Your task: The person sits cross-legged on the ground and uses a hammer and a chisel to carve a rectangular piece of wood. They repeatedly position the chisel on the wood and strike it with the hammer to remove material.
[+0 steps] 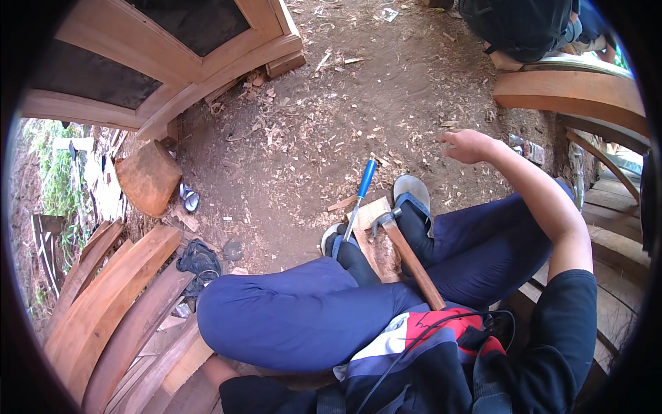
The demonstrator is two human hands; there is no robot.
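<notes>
My right hand (470, 146) is raised over the dirt floor, ahead of my bent knee. Its fingers are loosely bent and slightly apart, and I see nothing held in them. My left forearm (218, 371) shows only in part beside my left thigh; the hand itself is hidden. Between my feet lies a wooden block (372, 212) with a hollowed or rough-cut face. A claw hammer (416, 262) with a wooden handle rests on the block and against my lap. A chisel (365, 179) with a blue handle leans tip-down by my left foot.
Curved timber pieces (114, 290) are stacked at the left, near a wood stump (148, 178). A panelled wooden frame (186, 65) stands at the upper left. More curved beams (565, 90) lie at the right, near a dark bag (514, 27). Wood shavings (310, 131) cover the ground.
</notes>
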